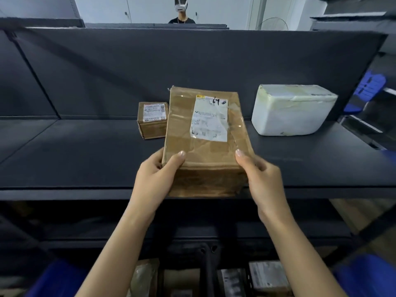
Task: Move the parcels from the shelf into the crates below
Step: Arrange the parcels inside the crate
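A brown cardboard parcel (203, 151) with a white label, wrapped in clear tape, sits at the front edge of the dark shelf (85, 159). My left hand (156, 179) grips its near left corner, thumb on top. My right hand (261, 179) grips its near right corner, thumb on top as well. Behind the parcel on the left stands a small brown box (151, 120). A white foam box (291, 110) rests on the shelf at the right. Below the shelf, dark crates (205, 273) hold several parcels.
A person with a headset (181, 9) stands behind the shelf's back panel. Blue crates show at the lower left (55, 279) and lower right (364, 277). More shelving with a blue item (368, 88) is at the right.
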Tool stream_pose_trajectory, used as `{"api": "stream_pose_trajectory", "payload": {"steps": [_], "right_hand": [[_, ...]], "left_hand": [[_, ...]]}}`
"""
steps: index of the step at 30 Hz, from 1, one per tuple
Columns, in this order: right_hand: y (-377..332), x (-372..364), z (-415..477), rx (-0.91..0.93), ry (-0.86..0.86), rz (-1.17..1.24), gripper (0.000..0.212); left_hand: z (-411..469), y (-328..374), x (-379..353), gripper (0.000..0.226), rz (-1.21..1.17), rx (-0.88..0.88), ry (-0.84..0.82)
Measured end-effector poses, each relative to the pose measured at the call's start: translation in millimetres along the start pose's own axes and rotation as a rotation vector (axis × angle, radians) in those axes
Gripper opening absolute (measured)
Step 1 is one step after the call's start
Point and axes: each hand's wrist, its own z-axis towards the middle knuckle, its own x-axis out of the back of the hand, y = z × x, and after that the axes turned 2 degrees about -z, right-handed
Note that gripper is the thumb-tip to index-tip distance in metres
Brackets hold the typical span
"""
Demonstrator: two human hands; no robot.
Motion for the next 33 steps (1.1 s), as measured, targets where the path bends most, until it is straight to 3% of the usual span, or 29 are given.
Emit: {"api": "stream_pose_trajectory", "payload": {"steps": [6,15,17,22,27,33], "right_hand": [[4.8,13.1,-109.4,-0.001,-0.009,-0.003,0.014],[26.9,1.5,-251.2,-0.089,-0.025,0.052,0.037],[33.9,-4.7,-281.6,-0.121,-0.011,0.026,0.047],[44.8,-9.4,-331.3,-0.154,-0.022,0.004,0.029],[52.1,2.3,-351.2,-0.2,-0.119,-0.058,0.046],[54.7,10.7,-351.0,-0.3,-0.151,-0.124,0.052]], "left_hand": [[-101.7,-17.3,21.2,0.018,-0.037,0.057,0.032],[-213.5,-43.6,75.4,0.052,-0.07,0.225,0.019],[-231.5,-49.5,89.3,0.048,-0.055,0.271,0.029],[-270.5,-64.9,110.0,0.037,-0.009,0.267,0.034],[-302.0,-81.3,108.7,0.022,-0.06,0.294,0.111],[-330.0,-90.8,94.0,0.024,-0.046,0.283,0.227]]}}
